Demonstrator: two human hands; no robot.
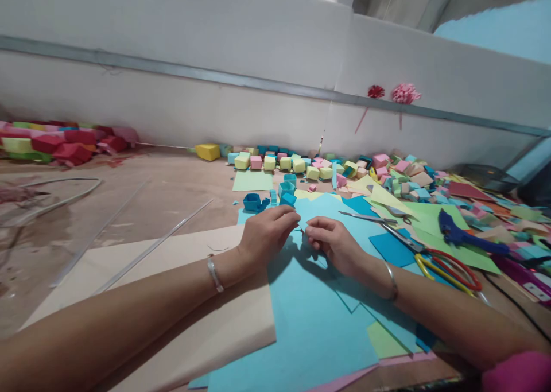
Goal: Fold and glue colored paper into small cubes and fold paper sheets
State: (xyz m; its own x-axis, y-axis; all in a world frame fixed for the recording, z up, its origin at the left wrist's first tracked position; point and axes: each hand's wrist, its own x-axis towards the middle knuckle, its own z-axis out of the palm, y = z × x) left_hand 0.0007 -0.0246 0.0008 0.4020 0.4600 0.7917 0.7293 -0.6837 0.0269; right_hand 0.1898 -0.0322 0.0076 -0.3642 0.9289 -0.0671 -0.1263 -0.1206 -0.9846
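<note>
Over the light blue paper sheets [318, 329], my left hand [269, 231] is closed, its fingertips pressed together and pointing right. Facing it, my right hand [333, 240] is closed in a pinch with the fingers curled. A small gap separates the two sets of fingertips. Whatever they pinch is too small or hidden to make out. Just beyond my left hand stand a dark blue open paper box [252, 201] and a light blue paper box [286, 189]. Right of my right hand lies a blue paper piece [392, 248].
Two pairs of scissors lie at right, one with red and yellow handles [451, 271]. Nearby are a blue glue gun [469, 237] and a purple power strip [520, 280]. Paper cubes [299, 165] line the wall. A cream sheet [206, 323] and clear glue sticks [155, 245] lie left.
</note>
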